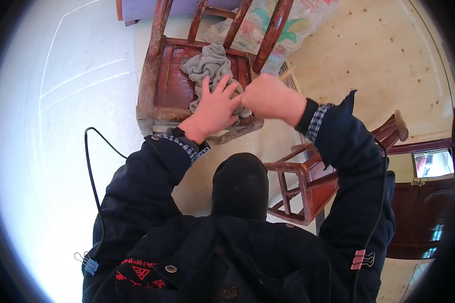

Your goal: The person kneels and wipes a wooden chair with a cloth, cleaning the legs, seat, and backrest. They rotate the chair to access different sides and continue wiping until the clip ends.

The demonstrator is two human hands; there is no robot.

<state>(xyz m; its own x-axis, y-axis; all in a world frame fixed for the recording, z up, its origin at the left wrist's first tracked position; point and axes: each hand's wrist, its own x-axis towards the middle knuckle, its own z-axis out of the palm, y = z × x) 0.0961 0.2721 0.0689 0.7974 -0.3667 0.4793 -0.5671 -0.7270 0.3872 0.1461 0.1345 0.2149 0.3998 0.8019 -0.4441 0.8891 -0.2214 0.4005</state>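
Note:
A crumpled grey cloth (210, 62) lies on the reddish-brown seat panel (174, 81) of a worn wooden chair (146, 108). My left hand (217, 104) rests on the cloth near the seat's front edge, its fingers spread. Beside it, at the right of the seat, my right hand (271, 96) is closed in a fist. A thin, blurred wooden stick (288, 72) pokes out past the top of that fist, and its other end is hidden by the hand. The two hands are close together, with the left fingertips beside the right knuckles.
Printed clear plastic sheeting (265, 22) lies behind the chair's back posts. To the right, a second reddish wooden chair (303, 189) stands partly behind my right arm. Light knotty wood boards (383, 57) and a dark red wooden panel (417, 219) are at the right.

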